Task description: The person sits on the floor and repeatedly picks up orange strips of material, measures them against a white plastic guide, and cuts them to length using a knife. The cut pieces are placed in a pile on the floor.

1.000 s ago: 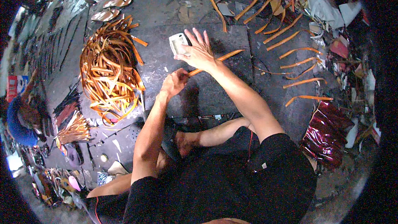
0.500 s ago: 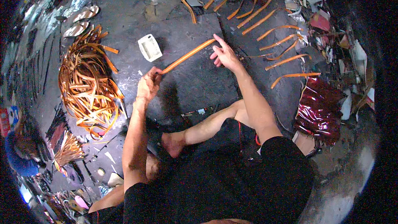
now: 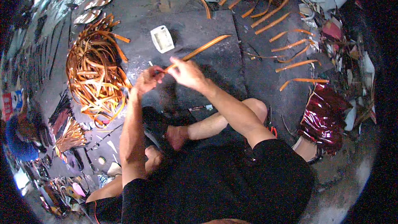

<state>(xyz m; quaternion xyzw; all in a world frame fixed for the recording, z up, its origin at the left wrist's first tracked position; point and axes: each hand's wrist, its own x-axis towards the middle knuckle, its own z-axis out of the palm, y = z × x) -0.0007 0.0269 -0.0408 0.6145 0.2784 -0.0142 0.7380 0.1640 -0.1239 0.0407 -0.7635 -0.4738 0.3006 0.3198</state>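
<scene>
A narrow, glossy orange-brown strip (image 3: 207, 46) slants up to the right over the dark work surface, its far end free. My left hand (image 3: 148, 80) is closed around its near end. Right beside it, my right hand (image 3: 187, 74) pinches the same strip between thumb and fingers, almost touching the left. Just beyond my hands a small white, shallow tray (image 3: 162, 40) sits on the surface. What lies inside my curled left fingers is hidden.
A tangled heap of orange-brown strips (image 3: 97, 79) lies at the left. Several single strips (image 3: 295, 65) are laid out at the far right, with a bundle of shiny dark-red strips (image 3: 323, 118) nearer. Sandals (image 3: 98, 2) lie far left. A person in blue (image 3: 20, 141) is at the left edge.
My right hand has moved from the strip's far end down and left along it, next to my left hand, and its fingers have closed. The whole view has shifted slightly.
</scene>
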